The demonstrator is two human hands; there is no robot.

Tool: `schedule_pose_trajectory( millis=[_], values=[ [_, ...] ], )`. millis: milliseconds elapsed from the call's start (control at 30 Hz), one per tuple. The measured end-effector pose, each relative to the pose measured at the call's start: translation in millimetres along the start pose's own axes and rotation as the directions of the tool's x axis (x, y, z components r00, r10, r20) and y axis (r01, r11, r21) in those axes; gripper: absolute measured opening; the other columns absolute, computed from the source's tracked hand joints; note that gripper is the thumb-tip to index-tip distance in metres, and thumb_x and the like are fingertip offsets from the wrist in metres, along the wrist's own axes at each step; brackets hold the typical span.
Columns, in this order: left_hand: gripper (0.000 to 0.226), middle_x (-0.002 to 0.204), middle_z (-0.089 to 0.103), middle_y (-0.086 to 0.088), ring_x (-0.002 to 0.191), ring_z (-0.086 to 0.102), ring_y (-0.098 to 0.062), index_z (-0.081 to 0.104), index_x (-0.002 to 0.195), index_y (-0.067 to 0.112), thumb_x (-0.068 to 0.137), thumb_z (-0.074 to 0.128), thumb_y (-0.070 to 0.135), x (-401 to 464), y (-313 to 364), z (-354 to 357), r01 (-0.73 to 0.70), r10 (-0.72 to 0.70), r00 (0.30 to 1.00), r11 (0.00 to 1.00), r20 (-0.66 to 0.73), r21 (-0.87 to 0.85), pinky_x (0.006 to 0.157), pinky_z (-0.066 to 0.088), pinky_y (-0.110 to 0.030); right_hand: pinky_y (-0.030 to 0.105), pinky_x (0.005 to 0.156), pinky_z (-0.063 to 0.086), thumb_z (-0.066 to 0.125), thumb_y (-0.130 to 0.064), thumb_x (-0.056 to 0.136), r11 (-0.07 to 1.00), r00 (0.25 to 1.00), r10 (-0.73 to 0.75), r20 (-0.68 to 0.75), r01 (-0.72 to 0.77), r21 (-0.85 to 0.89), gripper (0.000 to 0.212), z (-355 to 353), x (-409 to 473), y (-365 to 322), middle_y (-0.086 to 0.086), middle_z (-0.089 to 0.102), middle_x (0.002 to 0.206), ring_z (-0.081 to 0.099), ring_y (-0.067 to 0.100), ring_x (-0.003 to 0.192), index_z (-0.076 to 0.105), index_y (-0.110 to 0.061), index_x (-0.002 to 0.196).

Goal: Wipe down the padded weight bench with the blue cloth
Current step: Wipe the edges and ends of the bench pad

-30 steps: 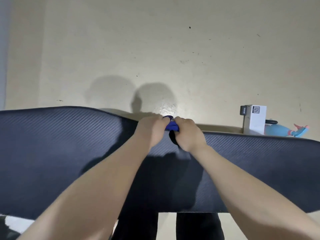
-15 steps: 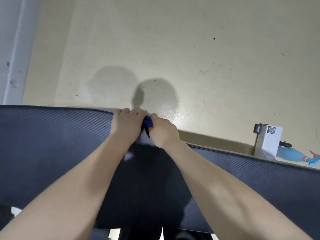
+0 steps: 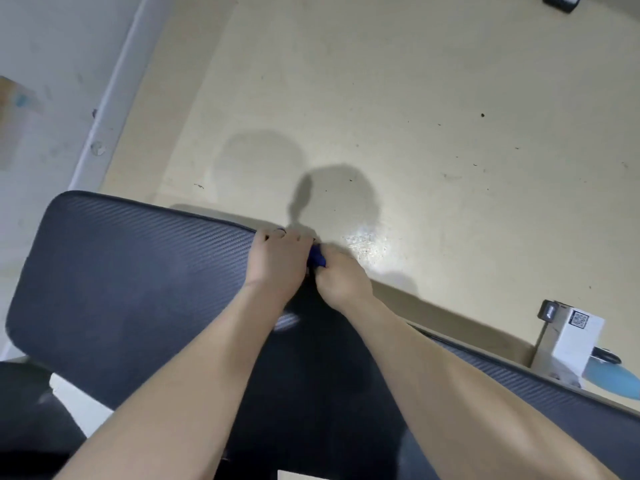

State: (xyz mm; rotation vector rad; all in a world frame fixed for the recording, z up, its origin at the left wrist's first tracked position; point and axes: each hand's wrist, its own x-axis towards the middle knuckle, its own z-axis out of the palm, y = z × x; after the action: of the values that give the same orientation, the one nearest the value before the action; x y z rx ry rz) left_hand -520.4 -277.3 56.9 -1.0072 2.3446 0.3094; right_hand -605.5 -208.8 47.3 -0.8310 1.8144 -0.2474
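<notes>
At the far edge of the bench [image 3: 131,271], both hands are side by side and touching each other. The left hand [image 3: 277,259] lies knuckles-up on the dark ribbed padding, with its fingers bent over the far edge. The right hand [image 3: 341,278] is just beside it, on its right, with the fingers curled in. Between the two hands only a small bunched part of the cloth [image 3: 317,259] shows, deep blue, pressed against the bench edge; the rest of it is hidden under the hands. Both hands seem to grip it, but how much each one holds I cannot tell. Beyond the hands is a pale yellow floor [image 3: 415,116] with their shadow on it. To the right of the right hand, well apart, a white box [image 3: 575,344] stands on the floor behind the bench, with a light blue object [image 3: 613,379] just beside it.
</notes>
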Motion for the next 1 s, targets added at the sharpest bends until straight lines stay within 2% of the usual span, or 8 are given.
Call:
schedule_pose_trajectory(
  millis=[233, 333, 400, 467, 533, 667, 867, 1000],
  values=[
    [0.026, 0.116, 0.06, -0.004, 0.109, 0.056, -0.027, 0.05, 0.117, 0.014, 0.094, 0.038, 0.015, 4, -26, 0, -0.163, 0.163, 0.987, 0.987, 0.011, -0.015, 0.092, 0.036, -0.031, 0.041, 0.082, 0.047, 0.041, 0.0, 0.082, 0.993, 0.997, -0.056, -0.056, 0.062, 0.105, 0.029, 4, 6, -2, 0.015, 0.066, 0.1, 0.057, 0.033, 0.094, 0.06, -0.007, 0.102],
    [0.013, 0.088, 0.066, -0.009, 0.081, 0.063, -0.031, 0.06, 0.093, 0.009, 0.084, 0.057, 0.017, 8, -28, 9, -0.249, 0.244, 0.968, 0.96, -0.054, -0.129, 0.076, 0.042, -0.034, 0.038, 0.074, 0.045, 0.041, 0.002, 0.081, 0.989, 0.994, -0.021, -0.106, 0.036, 0.144, 0.028, 9, -2, 0, 0.013, 0.065, 0.091, 0.056, 0.03, 0.083, 0.06, -0.007, 0.099],
    [0.017, 0.062, 0.064, -0.007, 0.054, 0.062, -0.029, 0.064, 0.074, 0.009, 0.061, 0.075, 0.011, 14, -42, 12, -0.285, 0.275, 0.957, 0.951, -0.089, -0.123, 0.062, 0.048, -0.03, 0.033, 0.062, 0.042, 0.042, -0.002, 0.083, 0.994, 0.992, 0.026, -0.121, -0.013, 0.109, 0.023, 14, 4, -11, 0.01, 0.062, 0.084, 0.052, 0.026, 0.074, 0.059, -0.009, 0.097],
    [0.02, 0.053, 0.062, -0.003, 0.048, 0.06, -0.025, 0.065, 0.067, 0.012, 0.051, 0.077, 0.01, 18, -57, 14, -0.273, 0.26, 0.958, 0.956, -0.123, -0.106, 0.06, 0.049, -0.025, 0.031, 0.06, 0.039, 0.043, -0.006, 0.083, 0.993, 0.988, 0.08, -0.131, -0.067, 0.101, 0.018, 20, 15, -24, 0.009, 0.059, 0.081, 0.05, 0.026, 0.073, 0.059, -0.01, 0.092],
    [0.021, 0.062, 0.067, 0.001, 0.059, 0.065, -0.022, 0.069, 0.075, 0.017, 0.055, 0.076, 0.017, 19, -72, 5, -0.304, 0.287, 0.943, 0.949, -0.171, -0.084, 0.068, 0.05, -0.023, 0.036, 0.069, 0.045, 0.044, -0.009, 0.083, 0.99, 0.981, 0.105, -0.16, -0.088, 0.11, 0.017, 28, 25, -37, 0.009, 0.062, 0.084, 0.054, 0.03, 0.081, 0.059, -0.013, 0.09],
    [0.034, 0.123, 0.059, -0.005, 0.116, 0.051, -0.027, 0.049, 0.125, 0.014, 0.093, 0.038, 0.012, 24, -112, 5, -0.307, 0.301, 0.952, 0.946, -0.061, -0.109, 0.103, 0.034, -0.033, 0.042, 0.088, 0.043, 0.043, -0.015, 0.084, 0.991, 0.963, 0.135, -0.232, -0.134, 0.021, 0.022, 48, 40, -75, 0.004, 0.063, 0.096, 0.048, 0.029, 0.102, 0.059, -0.02, 0.098],
    [0.035, 0.123, 0.058, -0.006, 0.117, 0.051, -0.028, 0.047, 0.127, 0.015, 0.093, 0.038, 0.011, 19, -206, 17, -0.158, 0.142, 0.985, 0.97, -0.096, -0.184, 0.099, 0.034, -0.032, 0.03, 0.072, 0.034, 0.04, -0.019, 0.085, 0.977, 0.981, 0.042, -0.191, -0.081, -0.198, 0.025, 87, 75, -161, 0.0, 0.062, 0.105, 0.042, 0.025, 0.113, 0.056, -0.021, 0.104],
    [0.035, 0.115, 0.061, -0.006, 0.109, 0.054, -0.027, 0.051, 0.122, 0.015, 0.088, 0.051, 0.015, 7, -287, 21, -0.066, 0.047, 0.995, 0.974, -0.091, -0.218, 0.083, 0.038, -0.033, 0.03, 0.071, 0.038, 0.039, -0.017, 0.083, 0.967, 0.981, 0.001, -0.196, -0.051, -0.248, 0.023, 136, 97, -230, 0.001, 0.061, 0.1, 0.046, 0.027, 0.106, 0.054, -0.02, 0.101]
  ],
)
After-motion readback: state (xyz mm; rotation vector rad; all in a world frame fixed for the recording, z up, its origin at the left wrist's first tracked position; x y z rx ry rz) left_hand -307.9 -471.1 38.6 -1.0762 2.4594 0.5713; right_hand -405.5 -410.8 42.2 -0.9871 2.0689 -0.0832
